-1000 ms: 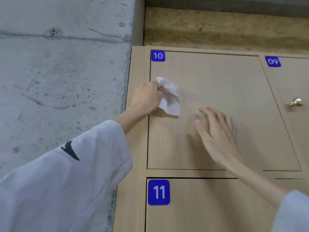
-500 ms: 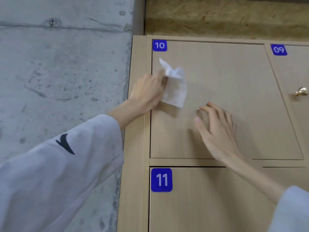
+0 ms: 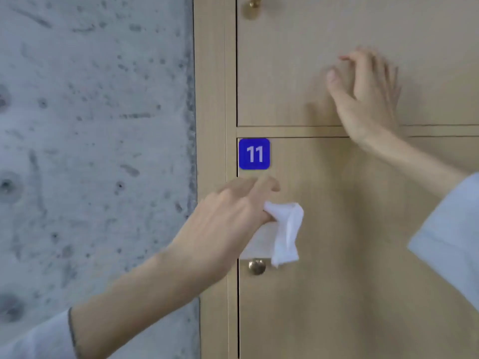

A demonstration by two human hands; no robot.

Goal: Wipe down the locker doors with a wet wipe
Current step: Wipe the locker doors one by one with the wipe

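My left hand (image 3: 228, 213) grips a crumpled white wet wipe (image 3: 286, 233) against the light wooden locker door (image 3: 363, 255) marked with a blue number 11 label (image 3: 254, 153). The wipe hangs just below the label and above the door's brass knob (image 3: 256, 266). My right hand (image 3: 368, 92) rests with loosely bent fingers on the lower part of the door above (image 3: 298, 60), its wrist crossing the rail between the two doors.
A rough grey concrete wall (image 3: 90, 151) fills the left side, meeting the locker's wooden side frame (image 3: 212, 99). Another brass knob (image 3: 252, 1) shows at the top edge of the upper door.
My left hand has carried the wipe down from the top of door 10 to door 11, under its label. The view has dropped; my right hand stays on door 10.
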